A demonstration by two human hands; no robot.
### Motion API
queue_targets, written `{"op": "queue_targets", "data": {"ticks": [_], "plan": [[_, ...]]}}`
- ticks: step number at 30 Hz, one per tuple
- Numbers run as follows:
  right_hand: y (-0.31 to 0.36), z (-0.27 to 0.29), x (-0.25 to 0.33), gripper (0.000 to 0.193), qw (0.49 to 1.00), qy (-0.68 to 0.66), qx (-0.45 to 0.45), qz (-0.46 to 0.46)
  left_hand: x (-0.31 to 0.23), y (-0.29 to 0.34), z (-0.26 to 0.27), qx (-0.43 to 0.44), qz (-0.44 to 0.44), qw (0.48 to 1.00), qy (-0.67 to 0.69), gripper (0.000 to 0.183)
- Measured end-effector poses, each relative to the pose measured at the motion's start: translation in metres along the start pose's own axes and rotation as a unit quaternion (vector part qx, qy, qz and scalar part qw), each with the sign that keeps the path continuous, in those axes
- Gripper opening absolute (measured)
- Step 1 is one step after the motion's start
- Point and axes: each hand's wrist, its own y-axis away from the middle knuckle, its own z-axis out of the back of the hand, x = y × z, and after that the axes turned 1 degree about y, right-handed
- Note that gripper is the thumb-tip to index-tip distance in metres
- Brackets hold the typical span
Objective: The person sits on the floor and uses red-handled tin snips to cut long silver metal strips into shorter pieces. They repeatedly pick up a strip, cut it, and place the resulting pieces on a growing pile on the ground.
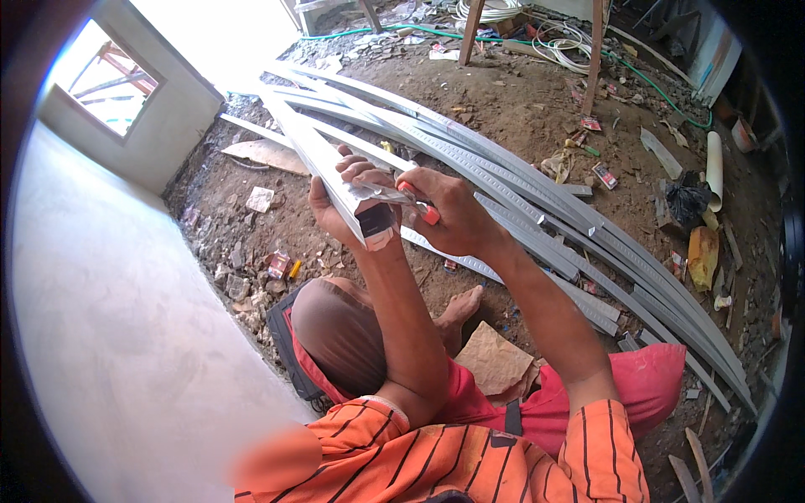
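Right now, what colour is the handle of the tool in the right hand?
Red-orange: the tool handle shows below the right hand in the head view.

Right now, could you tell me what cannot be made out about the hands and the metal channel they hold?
- Head view: the left hand lies mostly behind the metal channel; its palm is hidden.
- The red-handled tool in the right hand is covered by the fingers; its kind cannot be told.
- The channel's far end washes out in the glare of the doorway.
- The lower left of the view is blurred.
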Motion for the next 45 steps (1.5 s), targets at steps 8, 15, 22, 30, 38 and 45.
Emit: {"op": "queue_targets", "data": {"ticks": [8, 15, 22, 30, 38, 45], "plan": [[0.001, 0.002, -0.003, 0.032, 1.0, -0.006, 0.022, -0.016, -0.003, -0.001, 0.004, 0.003, 0.006, 1.0, -0.006, 0.052], [-0.002, 0.005, -0.003, 0.027, 1.0, 0.002, 0.006, 0.014, -0.002, -0.001, 0.001, -0.009, -0.005, 1.0, -0.019, 0.053], [-0.005, 0.009, -0.004, 0.024, 0.999, 0.017, -0.012, 0.046, -0.002, 0.0, 0.002, -0.004, 0.002, 1.0, -0.028, 0.053], [-0.001, 0.018, -0.011, 0.022, 0.997, 0.061, 0.025, -0.028, 0.001, 0.0, 0.002, -0.033, 0.001, 0.999, -0.019, 0.047], [-0.012, 0.145, -0.017, 0.034, 0.978, 0.186, -0.02, -0.093, 0.02, -0.013, 0.052, -0.162, -0.013, 0.853, -0.496, 0.036], [0.058, 0.236, 0.047, 0.041, 0.923, 0.259, 0.031, -0.281, 0.045, -0.019, 0.229, -0.397, 0.148, 0.707, -0.566, 0.045]]}}
